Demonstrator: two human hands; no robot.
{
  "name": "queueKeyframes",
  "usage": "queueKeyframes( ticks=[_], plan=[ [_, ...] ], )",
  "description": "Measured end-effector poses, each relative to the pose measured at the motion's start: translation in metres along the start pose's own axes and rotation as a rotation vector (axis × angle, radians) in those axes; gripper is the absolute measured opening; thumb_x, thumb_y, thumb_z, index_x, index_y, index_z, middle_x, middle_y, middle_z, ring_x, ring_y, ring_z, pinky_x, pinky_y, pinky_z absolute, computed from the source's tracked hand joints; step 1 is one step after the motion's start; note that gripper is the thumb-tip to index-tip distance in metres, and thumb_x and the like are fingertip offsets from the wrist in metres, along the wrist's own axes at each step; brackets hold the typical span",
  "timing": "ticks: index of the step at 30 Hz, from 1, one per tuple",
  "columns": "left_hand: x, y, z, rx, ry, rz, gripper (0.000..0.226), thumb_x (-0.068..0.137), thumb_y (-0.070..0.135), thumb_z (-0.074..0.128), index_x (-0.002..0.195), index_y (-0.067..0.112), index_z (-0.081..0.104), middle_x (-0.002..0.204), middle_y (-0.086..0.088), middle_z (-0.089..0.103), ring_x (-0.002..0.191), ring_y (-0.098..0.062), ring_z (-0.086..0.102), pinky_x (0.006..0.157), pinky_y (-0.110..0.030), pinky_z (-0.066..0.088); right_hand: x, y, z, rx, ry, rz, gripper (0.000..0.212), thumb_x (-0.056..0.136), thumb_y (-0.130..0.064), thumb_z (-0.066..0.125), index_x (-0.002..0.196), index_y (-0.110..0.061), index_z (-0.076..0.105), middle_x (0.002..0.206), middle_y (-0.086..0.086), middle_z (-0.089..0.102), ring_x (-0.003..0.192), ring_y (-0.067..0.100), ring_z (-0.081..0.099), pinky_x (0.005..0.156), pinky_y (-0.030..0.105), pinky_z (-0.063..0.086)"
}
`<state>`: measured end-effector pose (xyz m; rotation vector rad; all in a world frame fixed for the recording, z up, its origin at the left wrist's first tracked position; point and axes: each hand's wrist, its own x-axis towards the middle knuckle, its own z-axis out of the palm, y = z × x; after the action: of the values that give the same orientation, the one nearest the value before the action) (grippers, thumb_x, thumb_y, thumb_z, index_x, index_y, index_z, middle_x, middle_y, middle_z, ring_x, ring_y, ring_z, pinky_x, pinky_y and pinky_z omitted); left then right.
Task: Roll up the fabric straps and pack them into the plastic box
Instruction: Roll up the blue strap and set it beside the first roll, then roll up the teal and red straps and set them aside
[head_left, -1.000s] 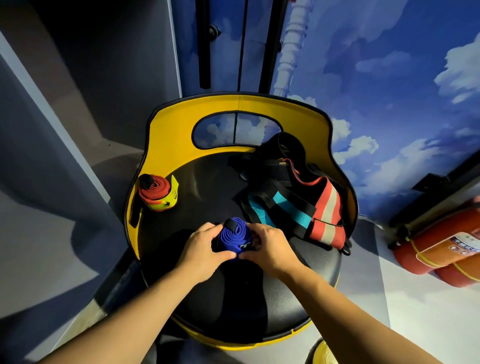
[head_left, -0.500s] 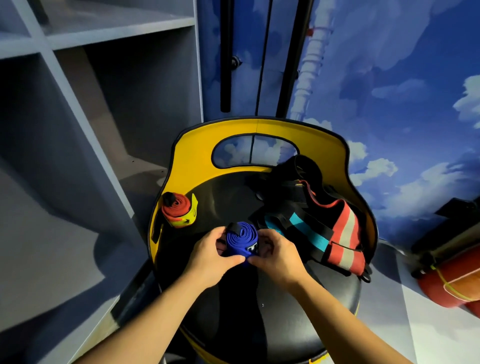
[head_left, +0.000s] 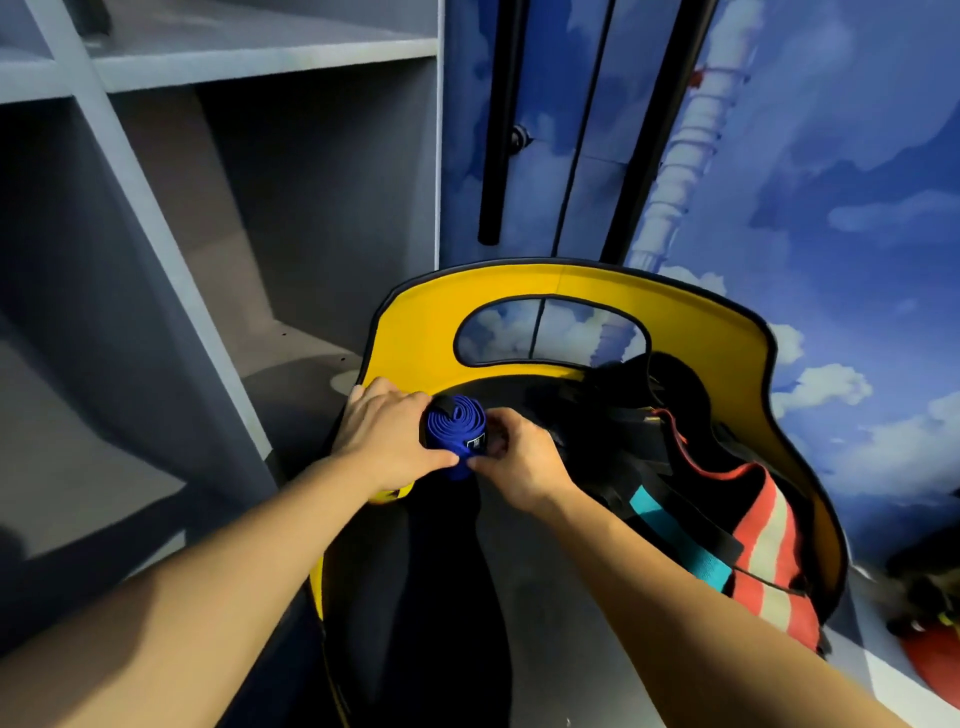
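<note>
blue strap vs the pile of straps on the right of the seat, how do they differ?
The blue strap is wound into a tight roll; the pile of straps lies loose and tangled. The blue strap is gripped between the left hand and right hand; the pile rests untouched on the black seat. The blue strap is one colour; the pile mixes black, teal and red-and-white. Both look like fabric webbing.
</note>
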<state>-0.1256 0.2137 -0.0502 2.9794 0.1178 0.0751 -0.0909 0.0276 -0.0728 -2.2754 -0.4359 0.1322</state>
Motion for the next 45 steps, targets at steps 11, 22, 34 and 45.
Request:
queueKeyframes(
  ticks=[11, 22, 34, 45],
  plan=[
    [0.016, -0.021, 0.027, 0.161, 0.125, 0.015, 0.070, 0.075, 0.070, 0.054, 0.121, 0.019, 0.065, 0.147, -0.005, 0.037, 0.141, -0.028, 0.022, 0.124, -0.051, 0.005, 0.036, 0.004, 0.040, 0.042, 0.010, -0.020, 0.053, 0.079, -0.010, 0.078, 0.130, -0.014, 0.062, 0.110, -0.004, 0.065, 0.091, 0.004, 0.052, 0.073, 0.001, 0.034],
    [0.020, -0.023, 0.024, -0.018, 0.138, -0.093, 0.060, 0.086, 0.046, 0.069, 0.134, 0.014, 0.055, 0.132, -0.003, 0.055, 0.128, -0.024, 0.047, 0.122, -0.041, 0.018, 0.049, -0.003, 0.048, -0.018, -0.009, -0.014, 0.051, 0.077, -0.013, 0.078, 0.126, -0.016, 0.061, 0.102, -0.002, 0.065, 0.092, 0.017, 0.061, 0.086, 0.032, 0.052],
    [-0.012, 0.005, 0.004, -0.080, 0.232, -0.079, 0.062, 0.087, 0.047, 0.065, 0.140, 0.018, 0.050, 0.137, -0.001, 0.054, 0.127, -0.025, 0.047, 0.120, -0.043, 0.024, 0.006, -0.019, 0.001, -0.017, 0.012, -0.060, 0.050, 0.087, -0.027, 0.074, 0.133, -0.017, 0.058, 0.121, -0.002, 0.068, 0.106, 0.012, 0.064, 0.088, 0.020, 0.048],
    [-0.109, 0.085, -0.027, -0.389, -0.006, -0.018, 0.029, 0.086, 0.041, 0.069, 0.112, 0.029, 0.068, 0.102, 0.012, 0.068, 0.098, -0.013, 0.064, 0.085, -0.029, 0.052, -0.138, -0.007, -0.080, -0.097, -0.036, 0.033, 0.010, 0.088, -0.027, 0.069, 0.096, -0.024, 0.074, 0.078, -0.009, 0.068, 0.075, 0.008, 0.064, 0.072, 0.019, 0.048]
  ],
)
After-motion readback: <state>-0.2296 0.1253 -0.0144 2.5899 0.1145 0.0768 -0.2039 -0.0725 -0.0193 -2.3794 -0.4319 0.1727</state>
